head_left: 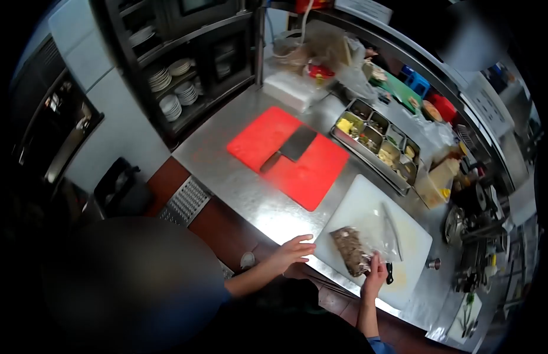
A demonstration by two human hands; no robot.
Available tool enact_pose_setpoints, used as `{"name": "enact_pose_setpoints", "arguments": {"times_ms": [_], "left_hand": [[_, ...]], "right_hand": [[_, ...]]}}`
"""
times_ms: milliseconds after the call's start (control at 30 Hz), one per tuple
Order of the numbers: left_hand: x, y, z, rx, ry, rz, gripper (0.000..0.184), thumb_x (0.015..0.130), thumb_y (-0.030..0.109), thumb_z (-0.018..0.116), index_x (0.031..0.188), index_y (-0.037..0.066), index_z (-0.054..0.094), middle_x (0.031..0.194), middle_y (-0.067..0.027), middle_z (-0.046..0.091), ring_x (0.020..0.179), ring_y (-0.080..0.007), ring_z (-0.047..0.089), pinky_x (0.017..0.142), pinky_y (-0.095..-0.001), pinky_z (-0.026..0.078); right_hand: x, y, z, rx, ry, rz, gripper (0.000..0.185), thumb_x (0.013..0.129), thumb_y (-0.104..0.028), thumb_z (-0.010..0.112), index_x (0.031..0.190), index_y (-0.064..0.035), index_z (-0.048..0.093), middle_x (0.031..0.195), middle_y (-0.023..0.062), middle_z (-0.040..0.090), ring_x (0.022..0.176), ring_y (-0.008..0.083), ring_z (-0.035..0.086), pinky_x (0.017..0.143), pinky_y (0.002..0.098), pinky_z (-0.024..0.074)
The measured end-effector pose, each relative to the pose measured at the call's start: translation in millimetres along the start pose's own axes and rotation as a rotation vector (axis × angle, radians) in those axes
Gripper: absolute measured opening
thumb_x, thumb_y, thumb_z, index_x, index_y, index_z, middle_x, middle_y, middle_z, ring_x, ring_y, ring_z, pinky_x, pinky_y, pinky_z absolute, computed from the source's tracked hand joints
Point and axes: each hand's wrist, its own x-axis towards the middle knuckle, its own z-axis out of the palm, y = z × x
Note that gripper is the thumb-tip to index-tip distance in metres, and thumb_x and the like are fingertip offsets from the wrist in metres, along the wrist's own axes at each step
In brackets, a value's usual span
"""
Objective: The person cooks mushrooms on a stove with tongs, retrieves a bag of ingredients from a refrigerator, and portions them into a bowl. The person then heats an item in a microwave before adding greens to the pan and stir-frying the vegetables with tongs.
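Observation:
On a white cutting board (412, 236) lies a clear plastic bag (383, 233) with brown, chopped-looking food (350, 251) gathered at one end. My right hand (375, 274) pinches the near edge of the bag. Beside those fingers a black knife handle (389, 273) shows; the rest of that knife is hidden or hard to see. My left hand (297, 249) is held at the board's left edge, fingers spread and nothing in them. Farther left, a cleaver (298, 143) rests on a red cutting board (250, 138).
Behind the boards stands a metal tray of small food containers (377, 141). To its right are a plastic bottle (445, 174) and a small metal cup (434, 264). Stacked plates (170, 108) fill a cabinet at the left. A large blurred shape covers the lower left.

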Motion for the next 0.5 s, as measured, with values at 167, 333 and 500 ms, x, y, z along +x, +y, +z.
{"name": "enact_pose_setpoints", "arguments": {"times_ms": [167, 333, 500], "left_hand": [[-51, 58, -6, 0.367, -0.102, -0.175, 0.046, 0.085, 0.013, 0.056, 0.126, 0.002, 0.038, 0.116, -0.0118, 0.053, 0.106, -0.0182, 0.05, 0.093, -0.0296, 0.038], [-103, -42, -108, 0.64, -0.11, -0.379, 0.042, 0.089, 0.032, 0.049, 0.125, 0.011, 0.046, 0.126, -0.0109, 0.045, 0.117, -0.0192, 0.042, 0.097, -0.0281, 0.03], [-97, -13, -92, 0.599, -0.084, -0.544, 0.042, 0.089, 0.029, 0.049, 0.125, 0.007, 0.045, 0.125, -0.0103, 0.046, 0.115, -0.0177, 0.042, 0.095, -0.0269, 0.031]], "right_hand": [[4, 109, -72, -0.78, 0.171, -0.072, 0.053, 0.08, -0.028, 0.062, 0.118, 0.0053, 0.045, 0.096, 0.0142, 0.058, 0.079, 0.0182, 0.057, 0.065, 0.0263, 0.046], [-38, 14, -1, -0.538, 0.346, -0.169, 0.036, 0.083, -0.015, 0.057, 0.115, -0.0002, 0.046, 0.109, 0.0099, 0.052, 0.093, 0.0171, 0.052, 0.073, 0.0278, 0.0445], [-60, -1, 45, -0.588, -0.031, -0.076, 0.022, 0.082, -0.015, 0.057, 0.102, -0.0062, 0.057, 0.08, 0.0076, 0.061, 0.072, 0.0153, 0.057, 0.063, 0.0271, 0.0461]]}}
